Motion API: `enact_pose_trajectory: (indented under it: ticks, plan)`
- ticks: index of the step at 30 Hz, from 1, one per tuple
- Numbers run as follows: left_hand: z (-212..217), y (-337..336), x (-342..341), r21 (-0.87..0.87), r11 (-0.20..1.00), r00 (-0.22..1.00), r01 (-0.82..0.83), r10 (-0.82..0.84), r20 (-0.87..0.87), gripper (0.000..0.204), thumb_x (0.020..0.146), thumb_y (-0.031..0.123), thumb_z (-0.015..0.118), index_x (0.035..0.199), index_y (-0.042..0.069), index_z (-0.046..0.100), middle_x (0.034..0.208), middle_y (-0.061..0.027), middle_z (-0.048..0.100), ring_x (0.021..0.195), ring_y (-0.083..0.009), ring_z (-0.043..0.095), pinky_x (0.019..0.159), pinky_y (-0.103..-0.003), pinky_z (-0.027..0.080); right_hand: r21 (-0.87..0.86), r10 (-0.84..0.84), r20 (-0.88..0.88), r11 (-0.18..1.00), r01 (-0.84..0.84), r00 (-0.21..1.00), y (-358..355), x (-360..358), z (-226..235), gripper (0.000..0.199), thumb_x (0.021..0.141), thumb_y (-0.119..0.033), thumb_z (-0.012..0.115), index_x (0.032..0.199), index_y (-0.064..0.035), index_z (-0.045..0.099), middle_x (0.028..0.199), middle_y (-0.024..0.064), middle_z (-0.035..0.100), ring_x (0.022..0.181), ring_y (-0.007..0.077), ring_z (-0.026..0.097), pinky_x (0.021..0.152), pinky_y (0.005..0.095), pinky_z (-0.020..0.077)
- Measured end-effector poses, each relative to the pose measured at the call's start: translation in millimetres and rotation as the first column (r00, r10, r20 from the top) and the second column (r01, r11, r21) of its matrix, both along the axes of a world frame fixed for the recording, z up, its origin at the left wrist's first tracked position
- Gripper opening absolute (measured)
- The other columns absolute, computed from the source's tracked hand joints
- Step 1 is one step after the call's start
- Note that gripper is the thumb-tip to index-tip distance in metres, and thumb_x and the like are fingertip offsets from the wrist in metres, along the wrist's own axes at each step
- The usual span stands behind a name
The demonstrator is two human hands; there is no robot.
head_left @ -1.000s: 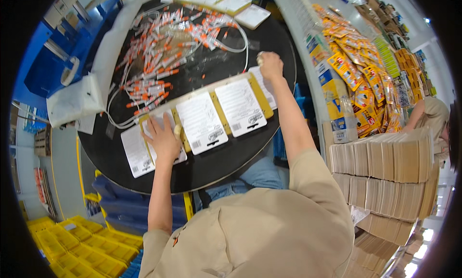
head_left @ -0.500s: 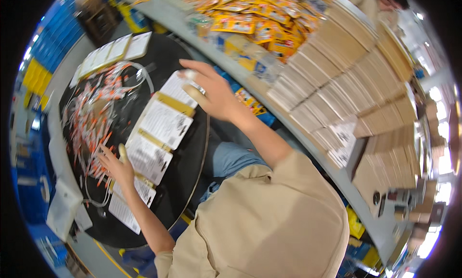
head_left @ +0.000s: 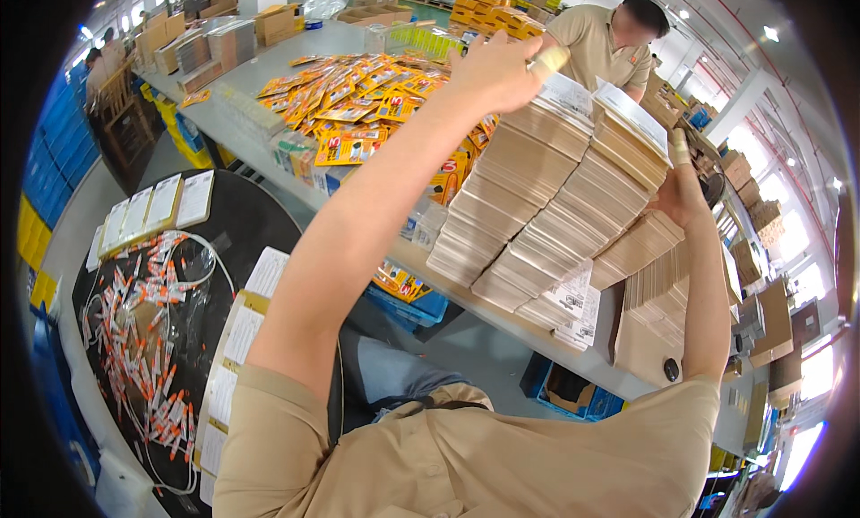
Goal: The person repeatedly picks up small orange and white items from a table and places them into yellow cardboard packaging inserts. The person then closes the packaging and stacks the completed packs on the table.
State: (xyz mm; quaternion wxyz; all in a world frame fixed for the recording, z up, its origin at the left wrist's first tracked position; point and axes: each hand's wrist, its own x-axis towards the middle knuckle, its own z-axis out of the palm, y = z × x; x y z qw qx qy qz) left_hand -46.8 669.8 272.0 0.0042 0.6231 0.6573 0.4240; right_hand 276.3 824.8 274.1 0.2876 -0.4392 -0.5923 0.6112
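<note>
My left hand point(head_left: 503, 73) reaches far over the bench with fingers spread, by the top far edge of a tall stack of cardboard cards point(head_left: 511, 173). Contact there cannot be made out. My right hand point(head_left: 683, 194) is at the right side of the neighbouring card stack point(head_left: 582, 191); its thumb is stretched upward and its other fingers are partly hidden. Pale finger covers show on both hands. White printed cards point(head_left: 564, 95) top the stacks. Neither hand visibly holds anything.
To the left, a round black table point(head_left: 260, 204) carries orange-and-white small tubes point(head_left: 134, 357) and rows of white cards point(head_left: 240, 334). Orange packets point(head_left: 358, 97) are heaped on the grey bench point(head_left: 242, 128). A co-worker point(head_left: 591, 43) stands beyond the stacks. Blue crates point(head_left: 573, 388) sit below.
Both my hands have left the card row on the black table and swung right to the cardboard stacks. The view has turned right and up, bringing the co-worker into sight.
</note>
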Motion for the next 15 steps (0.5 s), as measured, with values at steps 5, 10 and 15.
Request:
enact_pose_trajectory:
  ticks: [5, 10, 15]
  plan:
    - [-47.2, 32.0, -3.2, 0.036, 0.985, 0.958, 0.167, -0.171, 0.229, 0.067, 0.082, 0.054, 0.057, 0.129, 0.007, 0.054, 0.123, -0.0208, 0.059, 0.113, -0.0337, 0.057, 0.096, -0.039, 0.044, -0.004, -0.065, -0.063, 0.998, 0.065, 0.996, -15.8, -28.9, 5.7, 0.078, 0.079, -0.061, 0.059, 0.13, -0.0034, 0.049, 0.129, 0.0137, 0.053, 0.117, 0.0262, 0.05, 0.096, 0.0447, 0.0418]
    - [-62.0, 42.1, 0.1, 0.106, 0.981, 0.94, 0.162, -0.186, 0.286, 0.066, 0.08, 0.049, 0.059, 0.127, 0.003, 0.055, 0.12, -0.0216, 0.06, 0.111, -0.0368, 0.058, 0.096, -0.041, 0.044, 0.04, -0.026, -0.112, 0.999, 0.031, 0.993, -14.5, -40.4, 24.8, 0.06, 0.08, -0.04, 0.07, 0.122, 0.0009, 0.054, 0.116, 0.0141, 0.062, 0.101, 0.0223, 0.061, 0.089, 0.033, 0.0516]
    - [-60.1, 36.0, -1.0, 0.077, 0.989, 0.945, 0.123, -0.141, 0.295, 0.061, 0.08, 0.044, 0.058, 0.124, 0.002, 0.056, 0.116, -0.022, 0.062, 0.108, -0.0363, 0.059, 0.095, -0.041, 0.045, 0.097, -0.129, -0.041, 0.987, 0.132, 0.991, -9.8, -43.1, 30.0, 0.054, 0.082, -0.036, 0.069, 0.122, -0.0026, 0.055, 0.115, 0.0125, 0.062, 0.099, 0.023, 0.062, 0.086, 0.034, 0.0534]
